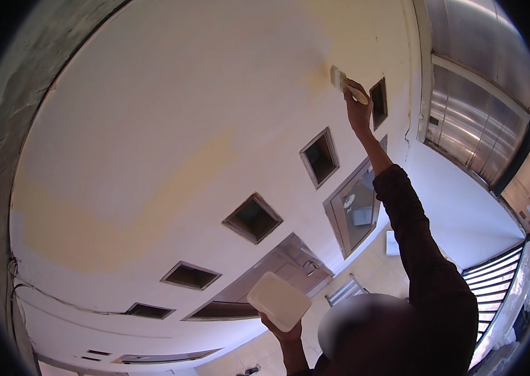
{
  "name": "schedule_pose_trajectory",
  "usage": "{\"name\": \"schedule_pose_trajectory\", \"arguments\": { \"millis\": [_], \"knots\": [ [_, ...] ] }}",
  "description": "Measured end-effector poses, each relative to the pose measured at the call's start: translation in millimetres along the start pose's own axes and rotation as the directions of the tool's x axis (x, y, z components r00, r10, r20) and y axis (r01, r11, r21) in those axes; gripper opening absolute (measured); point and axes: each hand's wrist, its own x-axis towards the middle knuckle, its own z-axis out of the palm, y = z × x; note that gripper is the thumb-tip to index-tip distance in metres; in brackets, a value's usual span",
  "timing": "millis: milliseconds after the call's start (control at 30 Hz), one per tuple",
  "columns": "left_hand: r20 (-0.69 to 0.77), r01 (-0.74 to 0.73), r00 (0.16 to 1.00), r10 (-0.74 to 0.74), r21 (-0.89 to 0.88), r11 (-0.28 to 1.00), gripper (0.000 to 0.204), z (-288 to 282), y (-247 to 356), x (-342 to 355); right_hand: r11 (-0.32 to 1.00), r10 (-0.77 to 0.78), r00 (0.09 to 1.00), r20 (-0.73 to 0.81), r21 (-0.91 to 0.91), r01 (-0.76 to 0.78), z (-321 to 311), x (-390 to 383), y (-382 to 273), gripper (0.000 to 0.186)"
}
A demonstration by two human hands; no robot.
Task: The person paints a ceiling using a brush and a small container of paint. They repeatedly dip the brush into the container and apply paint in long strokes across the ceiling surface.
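Observation:
High on the wall, my right hand (357, 111) is closed round the handle of a flat paintbrush (338, 78). The pale bristles are at the white and yellowish wall (158, 100), beside a darker yellow smudge; whether they touch it I cannot tell. Lower down, my left hand (285, 329) grips a white, rounded rectangular plastic container (279, 301) from beneath. What is inside the container does not show. A small dark square opening (379, 104) in the wall lies just right of my right hand.
More square openings, such as a framed one (252, 217), run along the wall. Below are a brown door (302, 263) and a framed window (355, 200). A metal shutter (474, 119) and a barred railing (496, 282) stand to the right. Loose cables (71, 306) hang at the lower left.

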Motion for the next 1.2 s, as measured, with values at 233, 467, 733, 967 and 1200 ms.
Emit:
{"name": "schedule_pose_trajectory", "arguments": {
  "millis": [233,467,733,967,1200],
  "knots": [
    [-0.030,-0.011,0.999,0.021,0.294,0.956,0.070,-21.1,0.5,0.5,0.993,-0.114,0.953,0.282,0.065,0.099,9.5,-49.2,-16.9,0.026],
    [-0.071,0.027,0.997,-0.027,-0.004,1.000,0.075,-31.9,5.3,-4.7,0.999,-0.023,1.000,-0.019,-0.041,0.022,-5.9,-9.9,13.6,0.026],
    [-0.110,0.021,0.994,-0.024,-0.029,0.999,0.075,-31.7,1.0,-6.1,0.996,-0.076,0.972,0.222,0.051,0.067,28.3,-63.0,-12.0,0.026],
    [-0.067,-0.014,0.997,0.041,0.360,0.933,0.075,-24.9,0.2,6.1,0.949,0.070,0.881,0.469,0.241,-0.204,13.1,-84.3,-34.6,0.024],
    [-0.092,0.071,0.993,-0.069,0.019,0.997,0.081,-41.9,-4.3,-6.3,0.901,0.245,0.929,0.279,0.289,-0.324,-27.8,-0.6,67.1,0.025]
  ]
}}
